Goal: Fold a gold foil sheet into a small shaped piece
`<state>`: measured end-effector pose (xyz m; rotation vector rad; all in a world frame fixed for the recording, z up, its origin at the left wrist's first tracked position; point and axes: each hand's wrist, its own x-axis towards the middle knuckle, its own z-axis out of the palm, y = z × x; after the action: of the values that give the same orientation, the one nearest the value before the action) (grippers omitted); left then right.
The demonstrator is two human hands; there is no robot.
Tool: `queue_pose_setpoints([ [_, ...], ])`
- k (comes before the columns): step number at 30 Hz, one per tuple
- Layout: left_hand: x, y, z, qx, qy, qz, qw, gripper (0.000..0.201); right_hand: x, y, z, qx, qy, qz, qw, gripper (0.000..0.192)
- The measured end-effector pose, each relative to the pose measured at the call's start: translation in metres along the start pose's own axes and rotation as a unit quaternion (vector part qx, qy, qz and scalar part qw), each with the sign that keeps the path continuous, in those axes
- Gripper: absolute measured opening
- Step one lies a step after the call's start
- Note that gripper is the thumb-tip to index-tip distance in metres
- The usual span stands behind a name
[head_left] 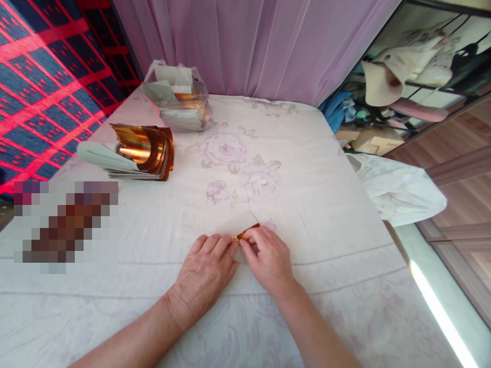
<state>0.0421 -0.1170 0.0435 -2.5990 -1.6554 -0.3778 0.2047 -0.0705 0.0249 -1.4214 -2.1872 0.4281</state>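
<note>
A sheet of foil paper lies on the cloth in front of me, its pale side (240, 221) up and a narrow strip of its gold side (251, 230) turned over along the near edge. My left hand (207, 267) holds the sheet at the left, fingers close together and fingertips on the folded strip. On the strip's right part, my right hand (269, 254) pinches the gold edge between thumb and fingers. The two hands almost meet at the fold. Their fingers cover much of the strip.
A bent stack of gold foil paper (153, 153) stands at the left. Behind it is a clear plastic bag (184, 97) with more sheets. A blurred-out patch (71, 225) covers something at the left. A white bag (402, 189) hangs beyond the right edge, near a cluttered shelf (414, 82).
</note>
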Motion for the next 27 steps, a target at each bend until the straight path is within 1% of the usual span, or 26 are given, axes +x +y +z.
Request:
queue_pose_setpoints([
  [5,0.000,-0.001,-0.001,0.004,-0.006,0.002,1.000,0.029,0.001,0.004,-0.004,0.056,-0.036,0.016,0.998,0.007],
  [11,-0.001,-0.002,-0.001,0.011,-0.015,0.006,1.000,0.030,0.005,0.008,-0.013,0.079,-0.076,-0.001,0.994,0.014],
  [19,-0.002,-0.003,0.002,0.010,-0.013,0.008,1.000,0.032,0.005,0.013,-0.017,0.115,-0.091,-0.012,0.989,0.017],
  [22,-0.002,-0.004,0.002,0.008,-0.014,0.008,1.000,0.032,0.005,0.016,-0.017,0.129,-0.092,-0.015,0.987,0.022],
  [25,-0.002,-0.005,0.003,0.006,-0.009,0.014,1.000,0.030,0.005,0.020,-0.018,0.157,-0.096,-0.007,0.983,0.024],
  [27,-0.002,-0.005,0.003,0.007,-0.009,0.018,1.000,0.031,0.004,0.024,-0.019,0.192,-0.090,0.009,0.977,0.021],
])
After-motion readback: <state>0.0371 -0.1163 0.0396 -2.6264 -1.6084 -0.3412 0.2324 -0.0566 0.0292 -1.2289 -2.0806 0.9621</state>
